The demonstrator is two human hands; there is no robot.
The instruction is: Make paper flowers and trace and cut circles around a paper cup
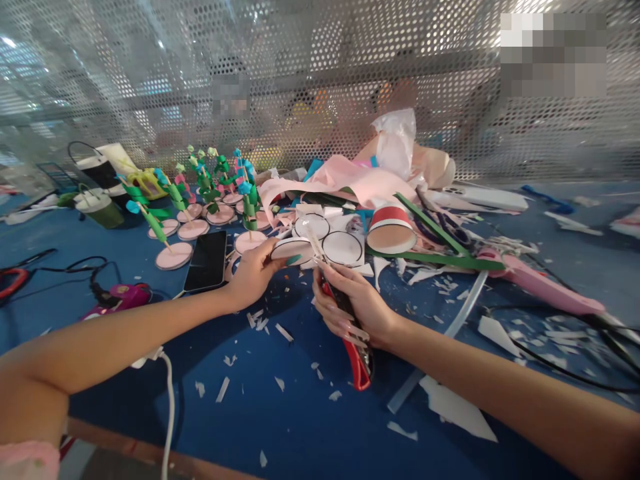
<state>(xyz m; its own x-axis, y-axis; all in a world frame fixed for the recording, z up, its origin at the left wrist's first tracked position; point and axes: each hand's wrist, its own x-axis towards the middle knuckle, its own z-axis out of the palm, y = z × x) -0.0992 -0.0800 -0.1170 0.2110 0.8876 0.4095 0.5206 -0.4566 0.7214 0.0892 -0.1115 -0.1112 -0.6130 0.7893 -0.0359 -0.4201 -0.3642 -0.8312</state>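
My left hand (255, 275) pinches a thin white disc (293, 249) with a dark rim, fingers on its near left edge. Wrapped round red-handled scissors (357, 363) is my right hand (350, 303), just right of the disc. The scissors tilt, handle toward me; their tip end is blurred, and a pale strip shows near it, against the disc's right edge. Behind both hands lie more white dark-rimmed discs (343, 248). A red-and-white paper cup (391, 228) rests on its side to their right.
Several pink round bases (173, 255) with green paper stems stand left, beside a black phone (206, 261). A purple corded tool (120, 299) lies further left, a pink corded tool (550, 283) right. Paper scraps (457, 407) litter the blue table (270, 420). Perforated metal (320, 80) rises behind.
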